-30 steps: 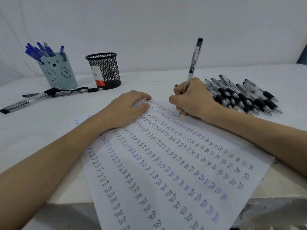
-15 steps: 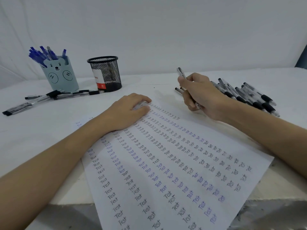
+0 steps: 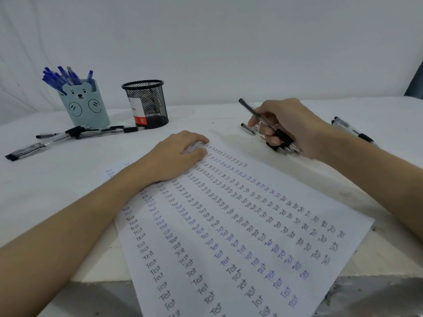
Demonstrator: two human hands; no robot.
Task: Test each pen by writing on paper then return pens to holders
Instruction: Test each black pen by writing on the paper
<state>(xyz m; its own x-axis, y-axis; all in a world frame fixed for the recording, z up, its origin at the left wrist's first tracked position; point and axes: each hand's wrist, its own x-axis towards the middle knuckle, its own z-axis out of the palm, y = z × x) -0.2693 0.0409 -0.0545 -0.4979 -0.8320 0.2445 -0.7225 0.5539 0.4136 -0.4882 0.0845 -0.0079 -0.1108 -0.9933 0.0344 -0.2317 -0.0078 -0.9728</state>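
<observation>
A white sheet of paper (image 3: 240,225), covered in rows of the word "Test" in black and blue ink, lies slanted before me. My left hand (image 3: 176,156) rests flat on its top left corner, holding nothing. Off the paper's top right corner, my right hand (image 3: 290,126) is closed around a clear black pen (image 3: 251,110), tilted with its cap end up and to the left. It hovers over a heap of black pens (image 3: 283,145), mostly hidden under it. A bear-faced blue holder (image 3: 84,106) holds several blue pens. Beside it stands a black mesh holder (image 3: 146,104).
Several black pens (image 3: 75,133) lie loose on the white table in front of the two holders. More black pens (image 3: 354,129) stick out behind my right wrist. The table's front edge (image 3: 100,275) runs under the paper, which overhangs it. A white wall rises behind.
My right hand lifted the pen from the paper's top edge, swung it from upright to slanted, and moved right and back over the pen heap. My left hand stayed put.
</observation>
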